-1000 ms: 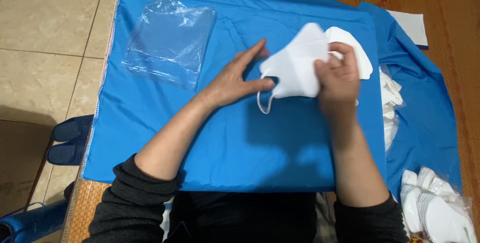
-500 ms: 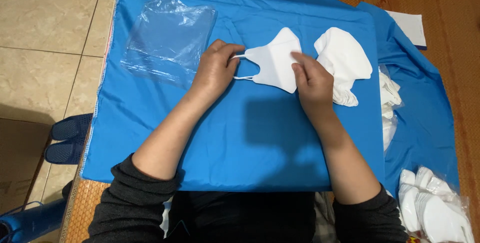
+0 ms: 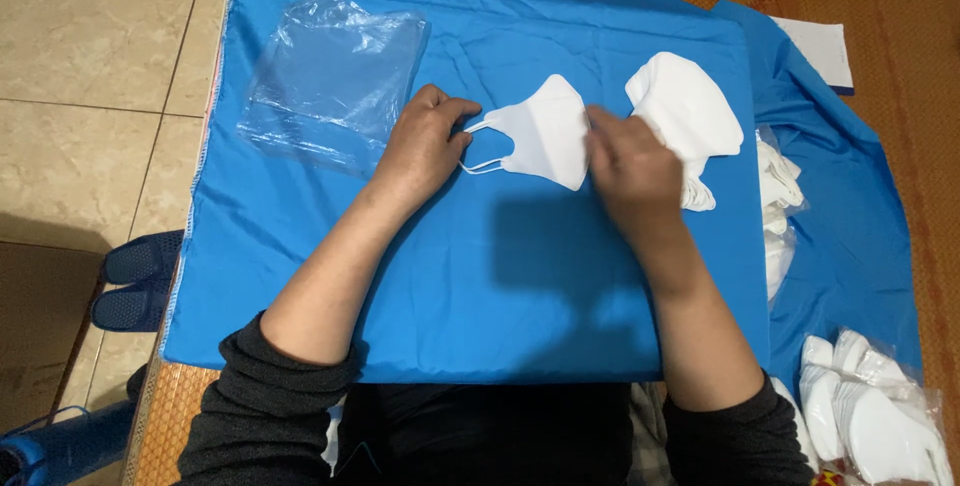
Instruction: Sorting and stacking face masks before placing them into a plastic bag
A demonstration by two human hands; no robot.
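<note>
On the blue cloth sheet point(image 3: 480, 276), the left hand point(image 3: 425, 141) pinches the ear loops of a folded white fabric face mask point(image 3: 545, 131) while the right hand point(image 3: 632, 171) presses fingers together on its far edge, a white mask stack point(image 3: 690, 111) just beside and crumpled clear plastic bags point(image 3: 335, 76) to the left.

white mask point(image 3: 545, 131), plain blue cloth point(image 3: 520, 276) — clear plastic bags point(image 3: 335, 76)

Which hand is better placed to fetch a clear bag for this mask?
Probably left: the left hand pinches the white mask's ear loops beside the clear bags; the right hand sits on the far side.
</note>
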